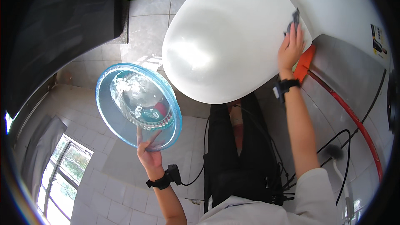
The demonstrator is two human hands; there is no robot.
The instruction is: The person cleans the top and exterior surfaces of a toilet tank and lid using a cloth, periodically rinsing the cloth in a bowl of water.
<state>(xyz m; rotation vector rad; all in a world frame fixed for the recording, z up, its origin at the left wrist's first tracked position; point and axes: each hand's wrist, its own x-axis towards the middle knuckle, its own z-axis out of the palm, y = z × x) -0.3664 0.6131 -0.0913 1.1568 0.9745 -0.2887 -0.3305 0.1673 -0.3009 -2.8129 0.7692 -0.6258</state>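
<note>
In the lower left, the left hand (151, 157) clamps its grip on a clear blue round plastic basin (105, 101). In the upper right, the right hand (291, 52) grips a crumpled dark grey cloth (295, 18) on a shiny white rounded lid (225, 37).

I wear a white short-sleeved shirt (252, 213) and black trousers (225, 171). My left wristband (160, 182) is black, with a black box (174, 174) and a thin black cable (194, 180); my right wristband (289, 84) is black too, with a pale piece (276, 92).
</note>
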